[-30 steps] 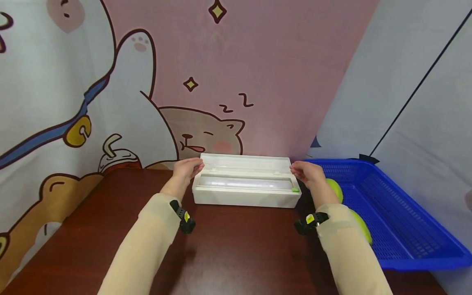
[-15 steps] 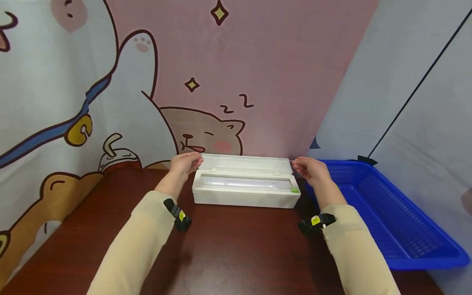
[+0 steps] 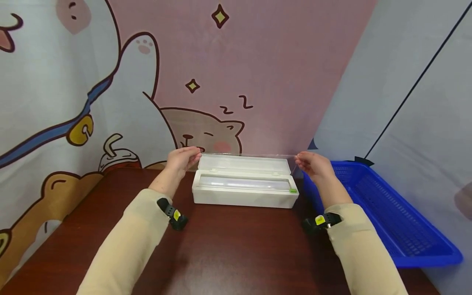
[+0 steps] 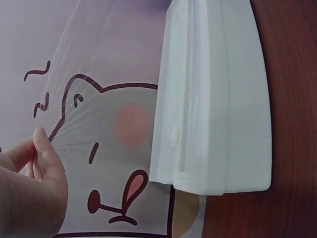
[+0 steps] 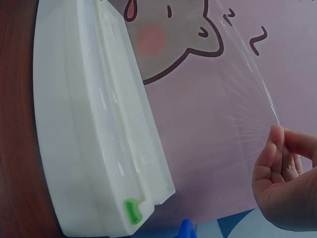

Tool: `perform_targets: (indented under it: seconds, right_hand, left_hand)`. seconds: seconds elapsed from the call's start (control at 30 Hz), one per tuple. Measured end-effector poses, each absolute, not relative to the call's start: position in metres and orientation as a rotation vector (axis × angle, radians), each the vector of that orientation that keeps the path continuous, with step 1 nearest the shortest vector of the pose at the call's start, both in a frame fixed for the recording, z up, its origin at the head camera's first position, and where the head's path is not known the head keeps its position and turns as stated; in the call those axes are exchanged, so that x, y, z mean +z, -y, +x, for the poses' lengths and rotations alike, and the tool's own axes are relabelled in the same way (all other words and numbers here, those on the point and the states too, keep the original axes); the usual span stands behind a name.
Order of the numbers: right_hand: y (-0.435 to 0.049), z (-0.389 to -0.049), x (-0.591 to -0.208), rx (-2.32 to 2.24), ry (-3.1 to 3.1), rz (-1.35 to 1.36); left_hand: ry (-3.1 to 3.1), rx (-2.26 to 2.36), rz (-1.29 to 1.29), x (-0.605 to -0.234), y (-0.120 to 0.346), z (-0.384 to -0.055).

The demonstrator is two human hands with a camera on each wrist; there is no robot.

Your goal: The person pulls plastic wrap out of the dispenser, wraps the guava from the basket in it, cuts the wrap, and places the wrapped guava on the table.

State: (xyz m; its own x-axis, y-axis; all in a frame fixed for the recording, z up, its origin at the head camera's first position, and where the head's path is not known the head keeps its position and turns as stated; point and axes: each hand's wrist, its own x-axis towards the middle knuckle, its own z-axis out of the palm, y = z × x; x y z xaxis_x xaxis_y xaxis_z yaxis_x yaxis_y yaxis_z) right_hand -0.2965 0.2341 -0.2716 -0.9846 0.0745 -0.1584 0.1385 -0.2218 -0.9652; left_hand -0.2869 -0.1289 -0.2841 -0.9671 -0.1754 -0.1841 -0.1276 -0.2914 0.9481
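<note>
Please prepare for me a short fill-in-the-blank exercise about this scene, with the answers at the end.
1. The thin transparent plastic film is stretched between the bare right hand and the bare ____ hand.
2. On the long white plastic box, the small slider is coloured ____.
3. The box's long translucent lid is not closed; it is ____.
4. The rectangular blue plastic basket is at the person's ____ side.

Missing words: left; green; open; right.

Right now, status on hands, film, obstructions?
Left fingers, right fingers pinching clear film. Film stretched between them; white box open. Nothing visibly in the way; blue basket at right.
</note>
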Motion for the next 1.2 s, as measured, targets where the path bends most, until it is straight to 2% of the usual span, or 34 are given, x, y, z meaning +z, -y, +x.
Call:
perform_targets:
  seconds: [0.7, 1.2]
  right_hand:
    - [-0.239, -0.278, -0.248, -2.431, -1.9, 0.227]
    - [-0.243, -0.256, -0.237, -2.461, -1.851, 0.047]
  left_hand:
    - [1.886, -2.444, 0.325, -0.261, 0.131, -0.271]
    - [1.884, -2.465, 0.219, -0.248, 0.135, -0.254]
